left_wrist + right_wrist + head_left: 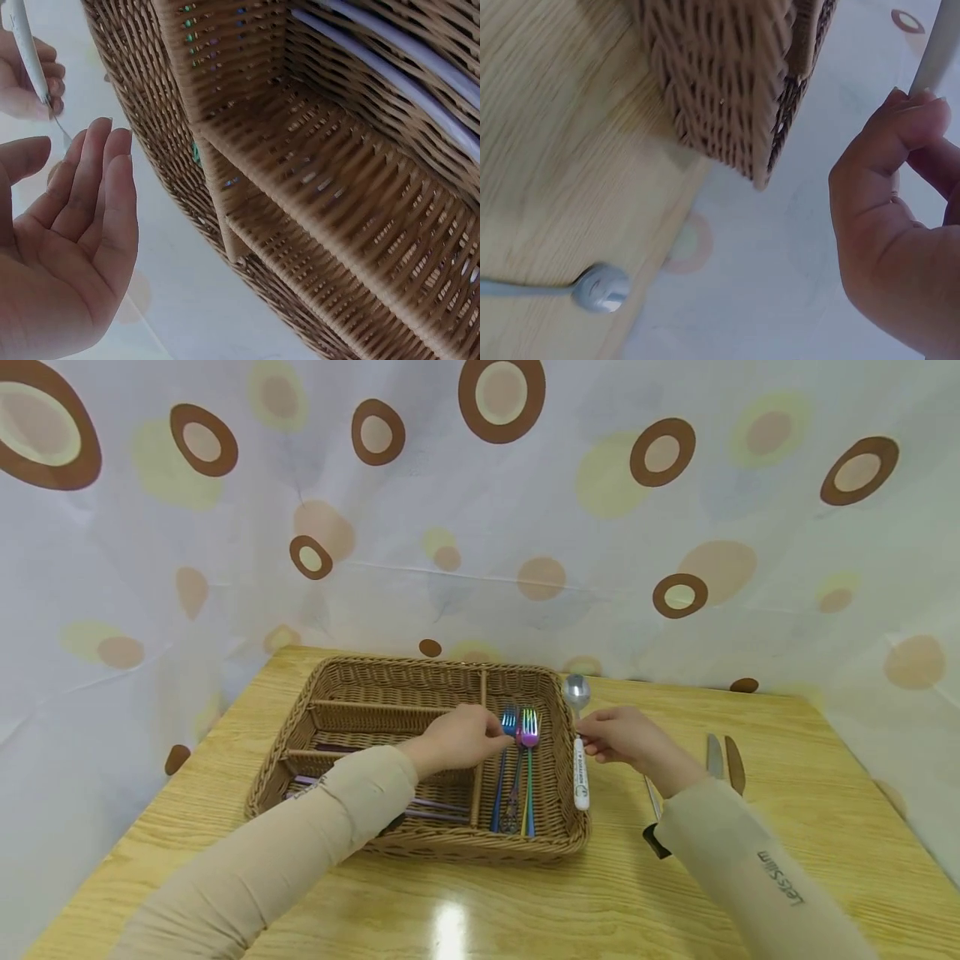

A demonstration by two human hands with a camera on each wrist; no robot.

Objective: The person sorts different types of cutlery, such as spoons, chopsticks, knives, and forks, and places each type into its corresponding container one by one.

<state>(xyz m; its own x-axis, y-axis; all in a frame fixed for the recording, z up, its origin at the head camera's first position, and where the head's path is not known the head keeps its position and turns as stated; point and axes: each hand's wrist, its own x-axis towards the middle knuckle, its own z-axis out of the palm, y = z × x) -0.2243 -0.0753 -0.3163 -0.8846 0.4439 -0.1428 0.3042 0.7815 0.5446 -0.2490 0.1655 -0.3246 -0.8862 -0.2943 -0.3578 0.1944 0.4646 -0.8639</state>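
My right hand (626, 743) pinches a spoon with a white printed handle (581, 777) beside the right wall of the wicker basket (573, 835). Its metal bowl (577, 691) points away toward the back wall. In the right wrist view, fingertips (922, 112) meet at the white handle (939, 49). My left hand (465, 739) is over the basket, near several iridescent forks (529, 727) in its right compartment. The left wrist view shows the palm (67, 262) with nothing in it, the thumb apart from the loosely extended fingers.
Purple sticks (438, 810) lie in the basket's front compartment, partly hidden by my left arm. Two knives (715, 756) lie on the wooden table (795, 810) at right. A black-handled utensil (657, 842) lies partly under my right sleeve. A patterned cloth (465, 527) hangs behind.
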